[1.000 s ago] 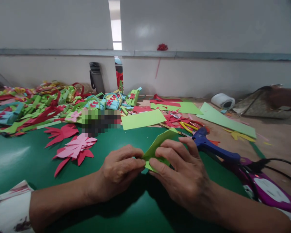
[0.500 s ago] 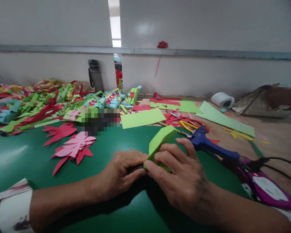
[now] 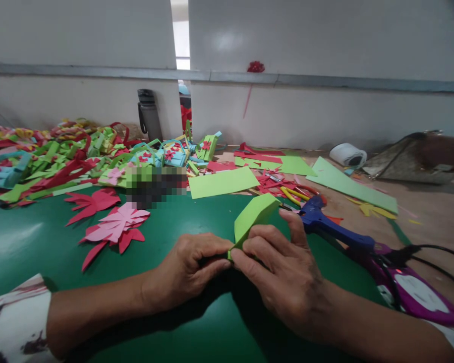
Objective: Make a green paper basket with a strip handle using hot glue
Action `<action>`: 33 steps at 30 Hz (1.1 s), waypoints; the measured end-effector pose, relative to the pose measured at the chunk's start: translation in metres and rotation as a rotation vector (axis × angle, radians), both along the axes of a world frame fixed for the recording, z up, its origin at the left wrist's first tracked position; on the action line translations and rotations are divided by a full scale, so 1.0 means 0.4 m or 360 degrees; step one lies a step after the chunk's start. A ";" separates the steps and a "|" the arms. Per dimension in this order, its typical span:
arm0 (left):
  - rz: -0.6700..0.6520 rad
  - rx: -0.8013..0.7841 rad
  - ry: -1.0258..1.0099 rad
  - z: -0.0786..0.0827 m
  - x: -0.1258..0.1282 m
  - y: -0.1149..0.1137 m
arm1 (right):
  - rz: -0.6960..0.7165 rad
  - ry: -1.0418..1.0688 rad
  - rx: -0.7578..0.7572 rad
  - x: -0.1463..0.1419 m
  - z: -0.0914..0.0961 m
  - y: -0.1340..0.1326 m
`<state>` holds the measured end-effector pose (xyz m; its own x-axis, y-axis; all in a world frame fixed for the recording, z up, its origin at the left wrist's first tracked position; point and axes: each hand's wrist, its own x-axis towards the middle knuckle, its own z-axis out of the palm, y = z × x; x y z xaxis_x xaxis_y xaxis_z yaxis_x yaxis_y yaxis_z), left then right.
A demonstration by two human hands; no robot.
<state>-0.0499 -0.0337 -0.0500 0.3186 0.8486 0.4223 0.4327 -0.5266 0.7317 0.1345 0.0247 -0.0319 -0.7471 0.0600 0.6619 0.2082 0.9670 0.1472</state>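
A bent piece of light green paper stands up between my hands, above the green table surface. My left hand pinches its lower left corner between thumb and fingers. From the other side my right hand grips the same paper, thumb at the lower edge and fingers curled behind the fold; the index finger is raised. The part of the paper inside my right hand is hidden. Left of my hands lie pink paper flower cutouts and a red cutout.
A blue and purple glue gun with a black cable lies at right, beside yellow-handled pliers. Behind are a flat green sheet, red scraps and a pile of paper pieces. A dark bottle and a handbag stand along the wall.
Both hands keep their grip on the green paper. The paper and my right hand have shifted very slightly to the right; the view itself has moved a little too.
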 end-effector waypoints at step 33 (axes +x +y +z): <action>0.0233 0.0026 -0.0207 -0.002 0.020 0.009 | -0.0025 0.0060 -0.0066 -0.003 -0.010 0.010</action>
